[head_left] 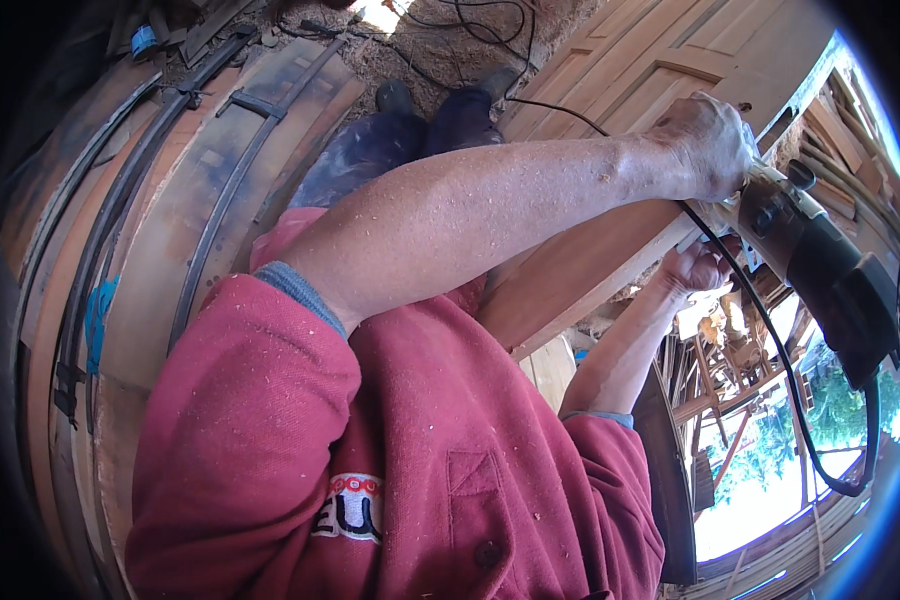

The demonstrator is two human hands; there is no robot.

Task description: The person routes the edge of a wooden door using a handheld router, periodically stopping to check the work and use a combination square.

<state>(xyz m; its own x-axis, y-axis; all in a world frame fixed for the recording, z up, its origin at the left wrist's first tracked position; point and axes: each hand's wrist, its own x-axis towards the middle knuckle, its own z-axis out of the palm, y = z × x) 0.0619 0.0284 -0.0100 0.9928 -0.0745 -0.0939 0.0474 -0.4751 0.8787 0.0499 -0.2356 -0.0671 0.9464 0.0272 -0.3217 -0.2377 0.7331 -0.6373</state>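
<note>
My left arm reaches across to the right, and my left hand [708, 148] is closed over the near end of a corded power tool [805, 235]. The tool has a dark, long body with a small round knob; its exact kind and working end are hidden. Below it, my right hand [698, 268] has its fingers curled at the tool's lower side, beside pale metal parts; the fingertips are partly hidden. The tool is at the edge of a panelled wooden door [610, 230], which has a dark slot cut near its far end. Wood dust speckles my left forearm.
A black cord [760, 300] loops down from the tool and also runs over the door. At left lie wide boards [165, 240] with long metal bar clamps [240, 170]. Cables [480, 25] tangle on the sawdust-covered floor. Scrap timber [840, 140] is stacked beyond the door.
</note>
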